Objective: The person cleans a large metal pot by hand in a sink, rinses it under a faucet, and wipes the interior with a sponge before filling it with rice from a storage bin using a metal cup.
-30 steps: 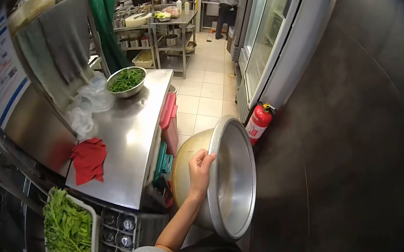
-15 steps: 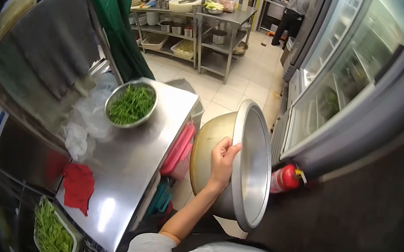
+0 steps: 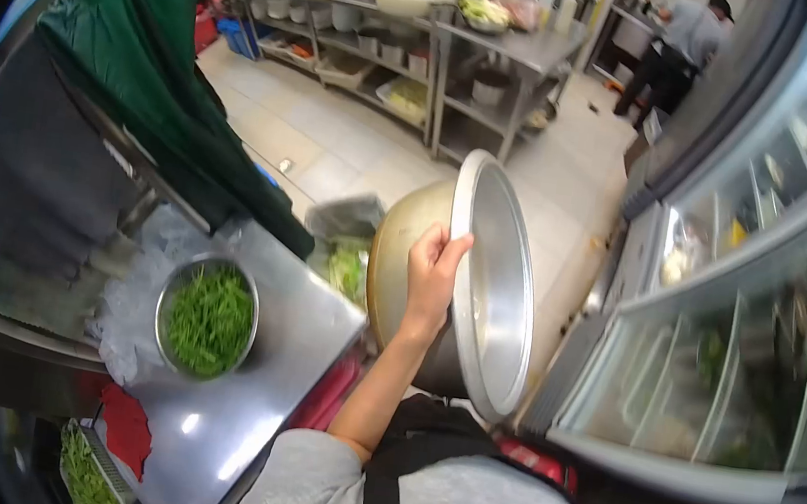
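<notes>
My left hand [image 3: 433, 274] is closed on the rim of a large metal basin [image 3: 415, 243], thumb over the edge. The basin is tipped on its side, its mouth facing right, and the silvery inside that shows is bare. My right hand is out of view. To the left, a steel bowl [image 3: 255, 330] of cut green vegetables [image 3: 211, 319] sits on a steel table [image 3: 299, 325]. Behind the basin, a bin [image 3: 319, 219] with pale green vegetable pieces [image 3: 348, 267] stands on the floor.
A red cloth [image 3: 126, 428] and clear plastic bags [image 3: 124, 329] lie on the table. Glass-door fridges [image 3: 700, 379] line the right side. Ahead stand steel shelves [image 3: 534, 51] with food and pots. A person [image 3: 686, 45] works at the back right. A green cloth [image 3: 136, 48] hangs left.
My view has moved forward and turned, bringing the bin and more of the fridge into sight. My left hand keeps its hold on the basin, which is still tipped sideways.
</notes>
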Action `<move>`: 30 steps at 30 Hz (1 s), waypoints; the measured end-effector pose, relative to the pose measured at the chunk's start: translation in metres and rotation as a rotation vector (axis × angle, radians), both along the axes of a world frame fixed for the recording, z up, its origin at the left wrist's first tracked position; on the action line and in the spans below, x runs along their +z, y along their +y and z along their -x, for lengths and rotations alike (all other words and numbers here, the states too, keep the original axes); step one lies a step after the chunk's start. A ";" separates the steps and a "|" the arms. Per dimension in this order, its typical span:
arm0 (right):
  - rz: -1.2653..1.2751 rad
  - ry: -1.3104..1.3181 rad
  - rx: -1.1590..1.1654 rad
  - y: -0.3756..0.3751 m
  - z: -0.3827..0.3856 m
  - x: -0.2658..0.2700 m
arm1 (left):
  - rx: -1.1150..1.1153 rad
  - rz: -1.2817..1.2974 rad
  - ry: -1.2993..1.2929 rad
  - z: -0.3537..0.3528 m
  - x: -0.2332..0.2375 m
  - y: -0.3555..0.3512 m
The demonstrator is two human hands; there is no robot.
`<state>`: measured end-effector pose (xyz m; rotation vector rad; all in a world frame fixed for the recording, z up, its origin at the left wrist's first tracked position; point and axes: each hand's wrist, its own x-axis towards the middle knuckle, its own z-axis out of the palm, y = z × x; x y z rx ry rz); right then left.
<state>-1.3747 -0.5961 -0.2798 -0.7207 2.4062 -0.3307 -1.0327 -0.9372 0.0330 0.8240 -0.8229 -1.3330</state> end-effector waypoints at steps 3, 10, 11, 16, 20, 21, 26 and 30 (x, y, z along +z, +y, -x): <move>0.006 -0.028 0.053 -0.096 0.031 -0.003 | 0.045 -0.003 0.040 0.005 0.006 -0.065; 0.062 -0.055 0.272 -0.361 0.082 -0.015 | 0.263 -0.008 0.067 0.009 -0.007 -0.218; 0.057 -0.058 0.304 -0.396 0.084 -0.018 | 0.276 0.005 0.037 0.007 -0.018 -0.241; 0.014 -0.036 0.404 -0.544 0.091 -0.020 | 0.359 -0.054 -0.038 0.001 -0.031 -0.346; -0.030 -0.034 0.440 -0.643 0.090 -0.020 | 0.437 -0.095 -0.078 -0.021 -0.028 -0.424; -0.044 -0.027 0.448 -0.667 0.086 -0.022 | 0.464 -0.100 -0.074 -0.032 -0.030 -0.444; -0.126 0.009 0.564 -0.796 0.064 -0.048 | 0.630 -0.127 -0.028 -0.084 -0.031 -0.528; -0.136 0.059 0.797 -0.917 0.023 -0.068 | 0.830 -0.119 0.029 -0.119 -0.019 -0.576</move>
